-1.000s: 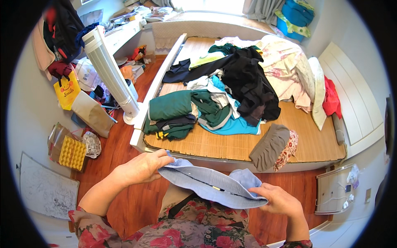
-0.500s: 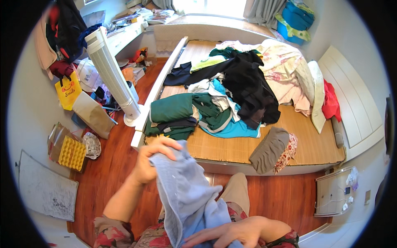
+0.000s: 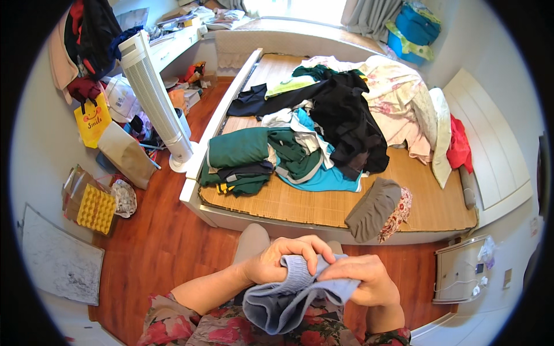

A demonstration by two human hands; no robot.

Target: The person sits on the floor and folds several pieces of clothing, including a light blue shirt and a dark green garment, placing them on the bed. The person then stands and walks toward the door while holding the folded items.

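A light blue-grey garment (image 3: 271, 308) with a ribbed elastic edge hangs bunched in front of my lap, its opening turned toward me. My left hand (image 3: 288, 256) is closed on the ribbed edge, fingers curled over the top. Beside it, my right hand (image 3: 360, 277) pinches the same cloth at its right side. Both hands are close together, above my knees. The lower part of the garment rests near my flowered clothing. What kind of garment it is, I cannot tell.
Ahead stands a bed with a bamboo mat (image 3: 277, 210). On it lie folded green clothes (image 3: 239, 149), a black garment (image 3: 349, 115), a brown bundle (image 3: 374, 210) and a flowered quilt (image 3: 398, 86). A white tower fan (image 3: 156, 98) and bags line the left side.
The garment, held up and spread before, is now lower and gathered. My left hand moved right and down, while my right hand rose to grip the cloth beside it.
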